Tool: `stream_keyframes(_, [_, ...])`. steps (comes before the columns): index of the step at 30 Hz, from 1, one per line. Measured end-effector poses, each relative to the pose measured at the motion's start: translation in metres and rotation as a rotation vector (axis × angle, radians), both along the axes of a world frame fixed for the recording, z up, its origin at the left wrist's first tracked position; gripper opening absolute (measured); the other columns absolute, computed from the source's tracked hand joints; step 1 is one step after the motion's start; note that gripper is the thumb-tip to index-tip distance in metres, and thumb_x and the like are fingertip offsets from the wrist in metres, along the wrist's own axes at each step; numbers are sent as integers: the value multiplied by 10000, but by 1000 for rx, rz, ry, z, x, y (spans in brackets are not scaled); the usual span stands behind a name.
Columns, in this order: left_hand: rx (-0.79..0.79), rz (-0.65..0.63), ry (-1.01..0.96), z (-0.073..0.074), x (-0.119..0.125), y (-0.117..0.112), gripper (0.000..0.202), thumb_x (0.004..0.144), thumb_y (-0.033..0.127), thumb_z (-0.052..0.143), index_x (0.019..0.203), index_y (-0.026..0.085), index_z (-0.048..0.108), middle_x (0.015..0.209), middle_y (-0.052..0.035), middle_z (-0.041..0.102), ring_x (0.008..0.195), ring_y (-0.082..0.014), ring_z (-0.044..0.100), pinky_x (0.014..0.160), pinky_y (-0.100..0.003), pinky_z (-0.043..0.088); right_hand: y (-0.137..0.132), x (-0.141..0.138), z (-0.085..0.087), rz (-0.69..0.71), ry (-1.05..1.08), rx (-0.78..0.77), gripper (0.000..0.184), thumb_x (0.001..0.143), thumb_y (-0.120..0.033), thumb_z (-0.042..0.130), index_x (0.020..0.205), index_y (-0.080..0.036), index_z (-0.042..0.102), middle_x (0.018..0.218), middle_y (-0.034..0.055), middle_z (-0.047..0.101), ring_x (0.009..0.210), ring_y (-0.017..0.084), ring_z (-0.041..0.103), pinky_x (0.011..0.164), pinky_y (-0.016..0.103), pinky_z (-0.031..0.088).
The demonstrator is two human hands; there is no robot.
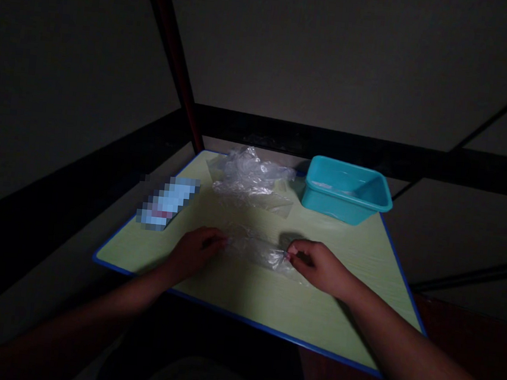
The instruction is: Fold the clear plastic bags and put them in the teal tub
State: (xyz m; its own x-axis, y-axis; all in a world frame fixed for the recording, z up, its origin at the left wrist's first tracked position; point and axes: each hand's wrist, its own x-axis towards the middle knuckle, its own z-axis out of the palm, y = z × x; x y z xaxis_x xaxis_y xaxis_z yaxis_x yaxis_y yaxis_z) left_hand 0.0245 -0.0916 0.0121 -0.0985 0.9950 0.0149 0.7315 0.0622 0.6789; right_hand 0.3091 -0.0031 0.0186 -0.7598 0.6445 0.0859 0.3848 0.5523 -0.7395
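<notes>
Pinching a piece of clear, crinkled plastic film (265,255) by its ends with left hand (196,249) and right hand (320,267), toward the front edge of a pale-green, blue-rimmed table (325,322). Facing a heap of shiny transparent plastic (252,175) at the back edge, a turquoise rectangular plastic tub (335,207) at the back right corner, and a pale-blue oblong (172,200) at the left edge, pixelated beyond reading.

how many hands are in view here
2: the left hand is at the left end of the clear plastic, and the right hand pinches it near its right end. No others show.
</notes>
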Motion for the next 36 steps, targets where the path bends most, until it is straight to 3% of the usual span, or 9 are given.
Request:
stream_keyframes(5, [15,25,88,-1,-6,2,285,726,454,599,821,205,700,833,-39,692,833,-225,618,754,-320,476,5,0,-3,-34,11,-10,134,838,-174,492,758,-171,599,750,38,656,684,158,588,633,268,435])
stream_keyframes(13, [-51,-7,58,4,-6,7,319,813,455,490,694,200,640,663,5,642,651,-175,579,622,-274,406,8,-3,-9,-76,14,-29,139,837,-213,481,740,-180,575,691,18,623,632,147,552,605,263,419])
stream_keyframes(18, [-18,4,52,3,-4,10,323,821,446,481,656,199,609,623,14,616,615,-162,554,601,-259,387,8,-2,-9,-70,11,-124,186,855,-298,529,747,-171,609,705,26,634,651,154,568,626,279,434])
stream_keyframes(31, [36,51,132,-5,-1,15,314,866,393,446,685,194,609,695,-11,635,703,-184,597,648,-274,400,15,6,-9,-70,-81,-96,100,803,-226,538,753,-181,611,691,18,643,608,142,569,584,262,438])
stream_keyframes(36, [79,76,160,-5,0,17,268,864,379,473,745,198,630,743,-20,651,737,-189,598,690,-281,418,17,6,-9,-79,-83,-37,155,826,-246,490,716,-190,583,660,16,614,601,143,543,562,253,407])
